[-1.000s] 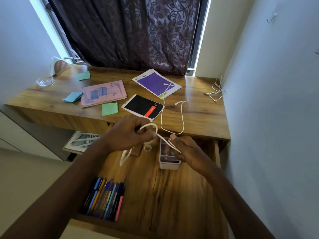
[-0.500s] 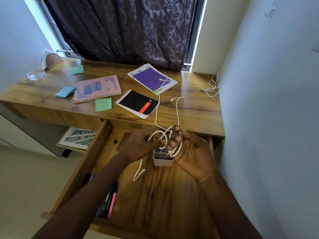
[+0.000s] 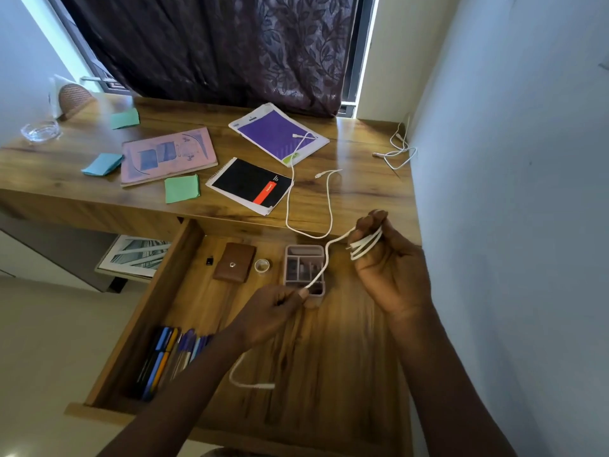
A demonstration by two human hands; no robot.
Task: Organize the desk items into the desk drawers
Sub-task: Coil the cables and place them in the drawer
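Observation:
A white cable (image 3: 324, 260) is wound in a few loops around the fingers of my right hand (image 3: 385, 265), which is raised over the right side of the open drawer (image 3: 329, 357). My left hand (image 3: 273, 311) pinches the same cable lower down, and its free end hangs below my forearm over the drawer floor. A second white cable (image 3: 308, 206) lies on the desk (image 3: 66, 166), running from the purple tablet (image 3: 278, 136) to the desk's front edge. In the drawer lie a pink compartment box (image 3: 304, 268), a brown leather pouch (image 3: 234, 267), a tape roll (image 3: 262, 266) and several pens (image 3: 168, 357).
On the desk lie a pink book (image 3: 168, 156), a black notepad (image 3: 250, 186), green sticky notes (image 3: 182, 189), a blue pad (image 3: 102, 164), a glass dish (image 3: 40, 130) and a third white cable (image 3: 397, 150) by the right wall. A framed picture (image 3: 135, 255) sits under the desk.
My hands have drawn apart: the right hand rose to the right with the cable looped around its fingers, and the left hand moved down, pulling a stretch of cable taut.

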